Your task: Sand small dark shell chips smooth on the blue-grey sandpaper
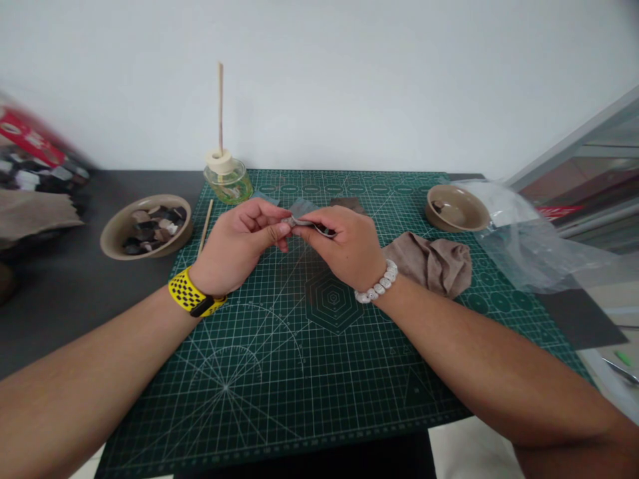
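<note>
Over the middle of the green cutting mat (279,399), my two hands meet fingertip to fingertip. My left hand (244,233), with a yellow watch band at its wrist, pinches a small greyish piece (292,221) between thumb and forefinger; its kind is mostly hidden. My right hand (344,243), wearing a white bead bracelet, is closed on a folded thin grey sheet (324,231) that looks like sandpaper, pressed against that piece. Behind the hands lie flat blue-grey sheets (302,205) and a brown one (348,203). A crumpled brown cloth (432,263) rests beside my right wrist.
A tan bowl (112,233) of dark and light chunks stands at the left. Another bowl (464,209) at the right holds a small dark piece, near a clear plastic bag (529,239). A glass diffuser bottle (229,183) with a stick stands behind; a thin wooden stick (206,226) lies nearby.
</note>
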Action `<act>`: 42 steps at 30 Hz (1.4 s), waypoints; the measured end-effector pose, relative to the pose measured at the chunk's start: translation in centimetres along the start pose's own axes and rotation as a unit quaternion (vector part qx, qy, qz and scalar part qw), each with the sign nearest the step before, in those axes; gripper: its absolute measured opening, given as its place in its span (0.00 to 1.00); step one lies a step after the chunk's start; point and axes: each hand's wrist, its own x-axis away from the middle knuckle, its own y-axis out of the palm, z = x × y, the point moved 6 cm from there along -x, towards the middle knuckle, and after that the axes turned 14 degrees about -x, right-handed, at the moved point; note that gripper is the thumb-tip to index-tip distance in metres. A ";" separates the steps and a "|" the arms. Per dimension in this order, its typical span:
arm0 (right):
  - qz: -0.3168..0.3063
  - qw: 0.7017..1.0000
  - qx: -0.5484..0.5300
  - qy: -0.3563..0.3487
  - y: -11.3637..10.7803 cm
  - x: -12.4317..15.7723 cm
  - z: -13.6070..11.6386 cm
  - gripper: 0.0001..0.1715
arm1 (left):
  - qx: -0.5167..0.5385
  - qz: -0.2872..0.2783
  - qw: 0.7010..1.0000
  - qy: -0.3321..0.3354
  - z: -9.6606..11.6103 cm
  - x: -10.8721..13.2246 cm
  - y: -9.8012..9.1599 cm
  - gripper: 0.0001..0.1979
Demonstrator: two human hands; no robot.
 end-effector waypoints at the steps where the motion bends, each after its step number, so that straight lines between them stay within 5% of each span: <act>1: 0.005 1.000 0.004 -0.001 -0.1 0.0 -0.1 0.05 | 0.003 0.001 1.000 0.000 0.0 0.0 0.0 0.15; 15: -0.007 1.000 0.017 0.016 0.1 -0.1 0.0 0.05 | -0.013 0.005 1.000 -0.006 0.1 0.0 0.0 0.13; 29: 0.020 0.967 -0.173 0.184 0.5 0.3 2.6 0.09 | -0.109 0.075 0.991 -0.004 -0.4 0.0 -1.1 0.08; 42: 0.005 0.989 -0.097 0.115 0.4 0.2 1.7 0.07 | -0.134 0.055 0.989 -0.018 0.2 0.1 -0.8 0.13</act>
